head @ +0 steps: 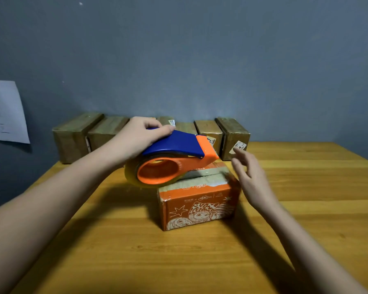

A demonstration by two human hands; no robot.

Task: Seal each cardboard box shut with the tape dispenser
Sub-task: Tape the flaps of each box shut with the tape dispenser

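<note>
Bare wooden table (306, 240) around orange box (200, 206); left hand (140, 136) gripping tape dispenser (172, 158), right hand (251, 177) spread.

Tape dispenser (174, 158): blue handle, orange body. Near box (197, 205): orange, white cartoon print. Far boxes (77, 136): plain brown. Table (136, 251): yellow-brown wood grain. Wall (200, 60): grey-blue.

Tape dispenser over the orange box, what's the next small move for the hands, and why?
Probably bring the right hand onto the orange box to steady it. That hand hovers open beside the box, not touching it, while the left hand grips the tape dispenser over the lid. The box looks small and might slide.
</note>
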